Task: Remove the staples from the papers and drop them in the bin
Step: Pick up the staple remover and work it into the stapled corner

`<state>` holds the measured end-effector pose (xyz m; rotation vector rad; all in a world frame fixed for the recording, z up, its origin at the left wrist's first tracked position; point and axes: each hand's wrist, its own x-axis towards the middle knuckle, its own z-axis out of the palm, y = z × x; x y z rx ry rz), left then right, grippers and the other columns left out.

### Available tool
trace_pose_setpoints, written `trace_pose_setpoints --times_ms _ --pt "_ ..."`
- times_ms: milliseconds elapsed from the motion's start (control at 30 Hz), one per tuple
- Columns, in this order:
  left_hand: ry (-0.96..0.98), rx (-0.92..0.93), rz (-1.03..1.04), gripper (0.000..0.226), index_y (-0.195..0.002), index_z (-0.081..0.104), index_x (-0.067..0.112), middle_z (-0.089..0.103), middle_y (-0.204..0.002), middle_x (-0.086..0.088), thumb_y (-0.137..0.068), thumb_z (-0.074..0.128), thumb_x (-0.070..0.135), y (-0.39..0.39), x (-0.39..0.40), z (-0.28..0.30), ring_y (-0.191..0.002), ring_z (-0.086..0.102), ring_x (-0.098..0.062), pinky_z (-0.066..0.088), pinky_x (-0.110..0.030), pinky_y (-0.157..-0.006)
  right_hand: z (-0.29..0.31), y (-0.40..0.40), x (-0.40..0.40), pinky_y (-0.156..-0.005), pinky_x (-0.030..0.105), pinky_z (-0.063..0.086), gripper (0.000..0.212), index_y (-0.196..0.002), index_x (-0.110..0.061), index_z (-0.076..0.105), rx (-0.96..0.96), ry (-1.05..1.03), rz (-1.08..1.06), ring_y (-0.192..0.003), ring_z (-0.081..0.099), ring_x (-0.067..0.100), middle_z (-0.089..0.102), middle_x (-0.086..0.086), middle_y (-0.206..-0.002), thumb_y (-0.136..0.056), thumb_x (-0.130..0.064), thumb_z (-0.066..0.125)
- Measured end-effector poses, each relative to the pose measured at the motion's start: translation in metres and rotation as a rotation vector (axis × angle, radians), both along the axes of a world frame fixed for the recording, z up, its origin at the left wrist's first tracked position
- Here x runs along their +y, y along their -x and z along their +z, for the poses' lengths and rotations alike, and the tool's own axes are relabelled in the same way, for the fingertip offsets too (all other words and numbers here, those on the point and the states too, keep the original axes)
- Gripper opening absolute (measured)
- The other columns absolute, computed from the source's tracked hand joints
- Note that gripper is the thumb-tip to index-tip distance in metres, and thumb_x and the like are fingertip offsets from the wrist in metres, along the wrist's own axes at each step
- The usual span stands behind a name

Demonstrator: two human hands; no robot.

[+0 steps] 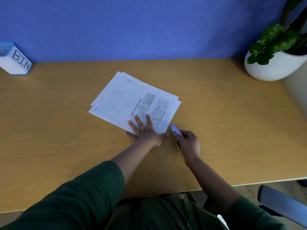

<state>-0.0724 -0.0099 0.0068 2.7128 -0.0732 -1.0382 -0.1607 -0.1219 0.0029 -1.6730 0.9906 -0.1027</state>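
A small stack of printed white papers [132, 98] lies askew in the middle of the wooden desk [58, 113]. My left hand [144, 130] lies flat, fingers spread, pressing down the stack's near corner. My right hand [188, 143] grips a white staple remover [175, 130] with a yellow underside; its tip points at the papers' near right corner, just short of the edge. No staple is visible. A white box with blue trim, lettered BIN [15, 61], stands at the desk's far left against the wall.
A white pot with a green leafy plant [275, 52] stands at the far right corner. A blue partition wall [141, 27] closes the back of the desk. A chair armrest [282, 203] shows at lower right, beyond the desk's front edge.
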Motion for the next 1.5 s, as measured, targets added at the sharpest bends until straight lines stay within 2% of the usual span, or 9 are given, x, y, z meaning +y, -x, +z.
trace_pose_setpoints --times_ms 267,400,533,767,900,1000,1167,1333,1500 --pt "-0.058 -0.373 0.112 0.1 -0.149 -0.01 0.032 -0.016 -0.159 -0.01 -0.078 0.053 0.064 -0.104 0.052 0.025 -0.146 -0.014 -0.032 -0.008 -0.066 -0.109 -0.002 0.012 -0.003 -0.059 0.029 0.046 0.009 -0.089 -0.017 0.062 -0.018 -0.216 -0.179 -0.067 0.062 0.018 0.072 0.006 -0.077 -0.081 -0.021 0.062" --pt "-0.021 -0.275 0.393 0.124 -0.15 -0.005 0.02 -0.009 -0.158 -0.018 -0.063 0.07 0.066 -0.133 0.11 0.015 -0.145 -0.01 -0.039 -0.001 -0.064 -0.113 0.0 0.006 0.009 -0.049 0.022 0.044 0.017 -0.096 -0.016 0.06 -0.021 -0.177 -0.145 -0.055 0.058 0.008 0.071 0.001 -0.076 -0.08 -0.024 0.061" --pt "-0.034 -0.288 0.417 0.132 -0.148 0.008 0.016 0.002 -0.157 -0.014 -0.048 0.076 0.07 -0.132 0.123 0.004 -0.146 -0.005 -0.036 0.006 -0.058 -0.114 0.006 -0.014 0.012 -0.032 0.009 0.034 0.016 -0.095 -0.02 0.057 -0.005 -0.106 -0.079 -0.038 0.051 -0.006 0.062 -0.01 -0.065 -0.081 -0.026 0.06" --pt "-0.015 -0.255 0.541 0.123 -0.148 0.008 0.007 0.02 -0.154 -0.018 -0.061 0.078 0.057 -0.126 0.115 0.012 -0.142 0.019 -0.039 0.022 -0.053 -0.114 0.014 -0.044 0.002 -0.055 0.025 0.046 0.021 -0.101 -0.012 0.055 -0.001 -0.151 -0.042 -0.083 0.071 0.016 0.067 -0.005 -0.074 -0.082 -0.021 0.059" --pt "0.123 -0.249 0.658 0.072 -0.13 0.045 0.001 0.056 -0.127 -0.016 -0.074 0.075 0.035 -0.125 0.12 0.018 -0.114 0.055 -0.037 0.048 -0.04 -0.086 0.018 -0.063 -0.013 -0.061 0.03 0.049 0.015 -0.096 -0.013 0.052 -0.015 -0.133 -0.01 -0.086 0.071 0.021 0.064 -0.006 -0.073 -0.084 -0.019 0.06" --pt "0.356 -0.173 0.858 0.047 -0.118 0.055 -0.005 0.062 -0.109 -0.018 -0.078 0.071 0.014 -0.117 0.125 0.018 -0.091 0.062 -0.035 0.053 -0.038 -0.071 0.022 -0.074 -0.022 -0.068 0.036 0.052 0.013 -0.094 -0.013 0.051 -0.037 -0.141 0.009 -0.084 0.071 0.022 0.065 -0.002 -0.075 -0.084 -0.016 0.06" --pt "0.683 -0.096 1.201 0.041 -0.117 0.057 -0.004 0.055 -0.08 -0.009 -0.08 0.07 0.008 -0.09 0.131 0.014 -0.068 0.053 -0.027 0.039 -0.024 -0.039 0.021 -0.072 -0.038 -0.054 0.027 0.042 0.018 -0.098 -0.014 0.054 -0.109 -0.099 -0.12 -0.061 0.06 0.012 0.067 -0.002 -0.067 -0.082 -0.019 0.058" --pt "0.87 -0.082 1.43 0.038 -0.118 0.052 -0.003 0.055 -0.092 -0.015 -0.084 0.066 0.006 -0.047 0.106 0.015 -0.059 0.052 -0.023 0.052 -0.026 -0.036 0.021 -0.071 -0.042 -0.055 0.025 0.042 0.013 -0.094 -0.013 0.055 -0.16 -0.096 -0.227 -0.064 0.061 0.015 0.067 -0.002 -0.067 -0.083 -0.018 0.059" --pt "1.033 0.222 1.552 0.021 -0.107 0.048 0.001 0.063 -0.066 -0.017 -0.088 0.057 0.0 0.006 0.075 0.021 -0.038 0.063 -0.024 0.053 -0.03 -0.035 0.017 -0.069 -0.044 -0.047 0.023 0.035 0.019 -0.096 -0.007 0.06 -0.109 -0.012 -0.192 -0.054 0.051 0.011 0.066 0.003 -0.074 -0.08 -0.018 0.057"
